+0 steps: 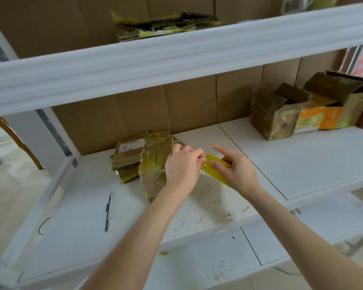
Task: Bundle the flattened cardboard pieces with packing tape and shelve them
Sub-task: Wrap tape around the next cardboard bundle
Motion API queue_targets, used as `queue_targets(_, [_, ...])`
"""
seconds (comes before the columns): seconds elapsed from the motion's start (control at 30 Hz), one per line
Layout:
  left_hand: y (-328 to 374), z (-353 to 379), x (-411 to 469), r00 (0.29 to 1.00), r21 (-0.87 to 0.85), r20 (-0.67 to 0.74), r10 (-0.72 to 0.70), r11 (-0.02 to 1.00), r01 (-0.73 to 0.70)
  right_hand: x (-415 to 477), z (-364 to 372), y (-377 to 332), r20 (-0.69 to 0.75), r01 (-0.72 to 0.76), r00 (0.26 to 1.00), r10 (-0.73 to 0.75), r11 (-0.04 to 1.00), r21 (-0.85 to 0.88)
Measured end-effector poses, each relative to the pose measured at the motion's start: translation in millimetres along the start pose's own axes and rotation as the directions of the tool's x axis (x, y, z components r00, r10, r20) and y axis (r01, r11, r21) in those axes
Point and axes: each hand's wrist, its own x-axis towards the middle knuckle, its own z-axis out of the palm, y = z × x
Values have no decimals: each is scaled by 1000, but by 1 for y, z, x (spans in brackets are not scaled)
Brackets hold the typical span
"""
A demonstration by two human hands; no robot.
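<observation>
Tool: thin dark tool flat on the shelf, well left of the left forearm.
Cardboard: flattened cardboard on the shelf, glossy with wrap, just left of the left hand and partly under it.
Left hand: left hand over the cardboard's right edge, fingers curled, fingertips pinching at the tape's near edge.
Tape: yellow tape roll, up between the two hands, off the shelf.
Right hand: right hand grips the tape, thumb on its face, forefinger sticking out straight.
Boxes: worn boxes well right of the right hand, at the back.
Stack: cardboard stack on the shelf above both hands.
</observation>
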Motion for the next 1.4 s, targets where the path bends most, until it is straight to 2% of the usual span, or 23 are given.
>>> queue_targets(0.07, [0, 0, -3, 999, 98, 33, 6, 995, -9, -1, 5, 3, -13, 90, 996, -92, 990, -111])
queue_targets(0.13, [-6, -9, -6, 997, 65, -5, -81, 995, 81, -6, 9, 14, -15, 136, 990, -143, 966, -219])
queue_targets(0.2, [-24, -25, -11, 982, 8, -170, -85, 996, 88, -11, 11, 33, -12, 144, 988, -156, 940, -308])
queue_targets(0.27, [-50, -38, -24, 941, -87, -333, -60, 996, 33, -14, 13, 52, 33, 139, 990, -137, 905, -401])
queue_targets(0.33, [-75, -41, -47, 908, -218, -396, -140, 974, 55, -17, 19, 55, 86, 94, 994, -61, 881, -464])
queue_targets(0.4, [-93, -35, -72, 892, -322, -353, -283, 932, 169, -19, 30, 40, 55, 52, 998, -33, 923, -382])
queue_targets(0.43, [-98, -30, -81, 889, -342, -312, -335, 913, 224, -22, 37, 27, 12, 95, 995, -95, 954, -283])
queue_targets(0.5, [-100, -21, -87, 911, -329, -208, -356, 903, 277, -29, 57, -7, -64, 272, 957, -284, 950, -154])
queue_targets(0.53, [-97, -17, -85, 928, -310, -159, -337, 910, 277, -33, 69, -24, -58, 348, 932, -357, 929, -126])
queue_targets(0.6, [-87, -11, -75, 944, -275, -82, -320, 918, 287, -41, 95, -50, 66, 401, 916, -396, 912, -84])
queue_targets(0.67, [-82, -4, -67, 936, -265, -54, -349, 908, 324, -45, 116, -59, 152, 333, 934, -323, 942, -45])
queue_targets(0.8, [-95, 3, -61, 881, -304, -87, -464, 855, 420, -39, 128, -56, 86, 201, 975, -204, 979, 42])
queue_targets(1.0, [-118, 2, -62, 889, -457, -115, -443, 818, 349, -14, 127, -49, -5, -50, 999, 52, 988, 144])
queue_targets(1.2, [-125, 5, -66, 897, -549, -107, -429, 778, 306, -16, 125, -37, 6, -23, 1000, 22, 954, 299])
queue_targets(1.4, [-112, 4, -50, 877, -377, -50, -478, 822, 426, -10, 122, -38, 9, -13, 1000, 11, 949, 314])
